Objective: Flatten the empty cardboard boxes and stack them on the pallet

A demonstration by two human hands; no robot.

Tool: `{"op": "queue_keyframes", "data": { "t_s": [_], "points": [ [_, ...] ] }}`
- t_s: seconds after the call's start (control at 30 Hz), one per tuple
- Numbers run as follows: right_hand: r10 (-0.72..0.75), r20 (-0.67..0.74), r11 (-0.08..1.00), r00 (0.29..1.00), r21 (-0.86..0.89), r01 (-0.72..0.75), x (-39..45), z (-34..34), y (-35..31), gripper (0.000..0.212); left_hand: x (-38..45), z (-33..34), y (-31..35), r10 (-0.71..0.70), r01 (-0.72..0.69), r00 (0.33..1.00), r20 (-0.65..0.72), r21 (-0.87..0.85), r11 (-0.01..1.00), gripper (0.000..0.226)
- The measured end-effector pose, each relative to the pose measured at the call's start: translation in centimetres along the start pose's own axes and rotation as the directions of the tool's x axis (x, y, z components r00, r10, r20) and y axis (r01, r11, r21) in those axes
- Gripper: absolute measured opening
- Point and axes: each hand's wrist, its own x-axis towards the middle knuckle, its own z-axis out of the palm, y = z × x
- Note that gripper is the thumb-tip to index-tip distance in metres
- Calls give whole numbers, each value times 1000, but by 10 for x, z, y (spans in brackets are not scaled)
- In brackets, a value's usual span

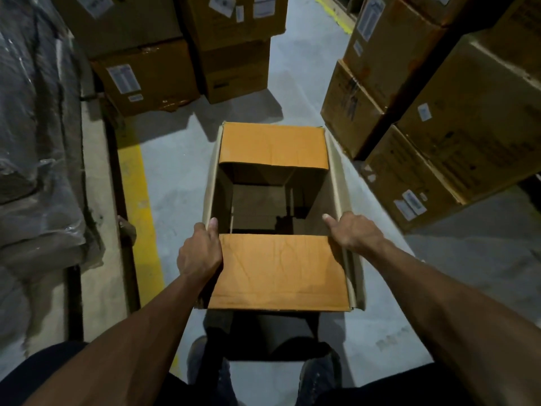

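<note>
The open cardboard box is held up in front of the person, above the grey floor and over their shoes. It looks empty inside, and its bottom still looks closed. Two flaps are folded in flat, one near and one far. The left hand holds the left side wall, thumb on the top edge, so that grip is closed on the box. The right hand holds the right side wall the same way, thumb pointing in. The box is not flat yet. If the hands push the sides in while the bottom is still shut, the box may crumple or tear and not fold neatly. The grip is only on thin walls, so the box could slip and drop on the feet. Stacks of full boxes stand close on the right, and more boxes ahead, so a swing could bump them. No pallet can be told for sure here.
</note>
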Motion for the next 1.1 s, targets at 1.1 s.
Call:
{"op": "queue_keyframes", "data": {
  "t_s": [1.1],
  "points": [
    [130,291,891,948,385,-241,-38,7,-2,36,-81,-78,85,55,-640,287,956,149,754,53]
  ]
}}
